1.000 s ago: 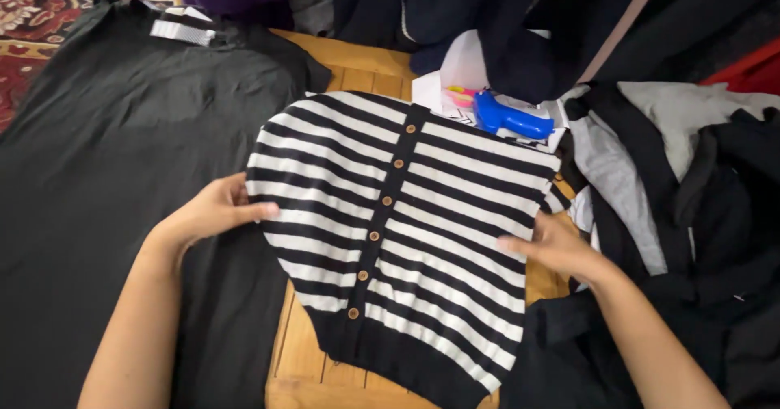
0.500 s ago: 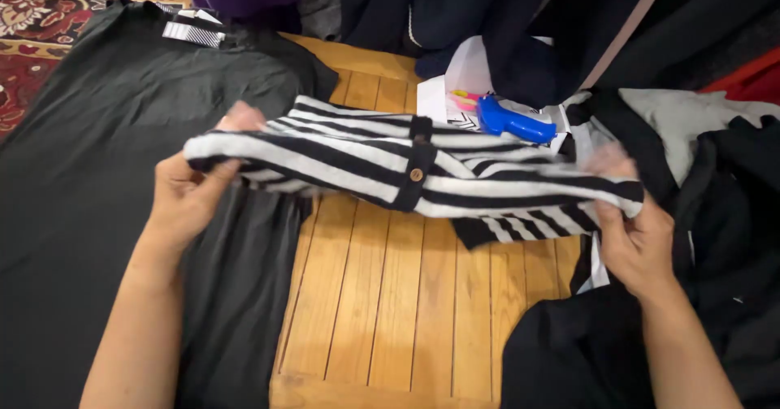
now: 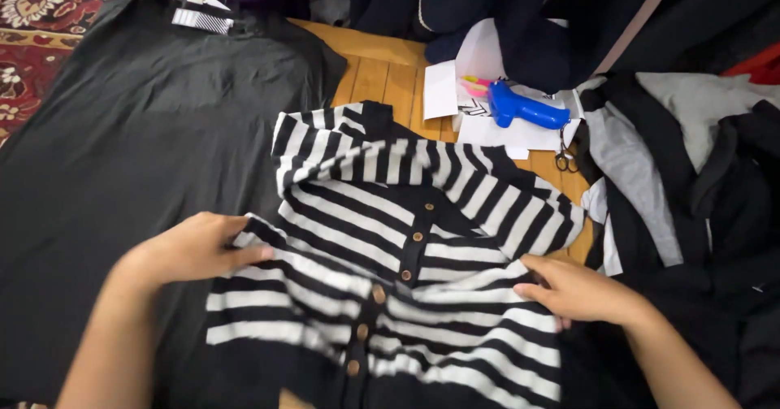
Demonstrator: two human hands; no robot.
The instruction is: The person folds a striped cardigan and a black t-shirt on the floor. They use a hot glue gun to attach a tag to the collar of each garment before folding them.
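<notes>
1. Across the middle of the wooden tabletop (image 3: 390, 72) lies a black-and-white striped cardigan (image 3: 406, 271) with brown buttons, rumpled, its upper part folded over.
2. On its near-left edge rests the left hand (image 3: 191, 248), fingers curled onto a fold of the striped cloth.
3. At its right edge the right hand (image 3: 581, 291) pinches the knit, fingers closed on it.
4. Left of the cardigan a dark grey garment (image 3: 138, 157) lies spread flat, touching it.
5. Beyond, a blue tagging gun (image 3: 524, 110) sits on white papers (image 3: 443, 88), with small scissors (image 3: 563, 155) just beside.
6. Dark clothes (image 3: 707, 206) are piled at right; a patterned red rug (image 3: 36, 31) shows far left.
</notes>
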